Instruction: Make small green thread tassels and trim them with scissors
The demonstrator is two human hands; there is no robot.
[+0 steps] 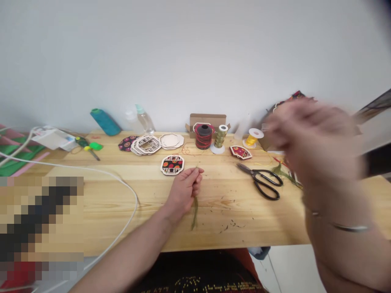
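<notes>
olive-green thread bundle (194,213) gripped between thumb and fingers of the left hand (185,188), low over a pale wooden table (116,207), with loose strands trailing below the closed fingers toward the near edge. raised at right, close to the camera and blurred: the right hand (317,140), fingers curled in; impossible to tell whether gripping anything. just beyond the left hand, flat on the wood: a lattice-framed piece (172,165) with dark floral fabric. farther right, between the two hands: black-handled scissors (253,173), blades pointing up and left, near a fan-shaped piece (240,152). scattered to the right of the thread bundle: dark snippets (233,222). along the wall, left to right: a teal thread cone (105,122), a clear bottle (146,121), a black-and-red thread spool (203,138), a gold thread spool (219,141) and a yellow thread spool (251,141).
</notes>
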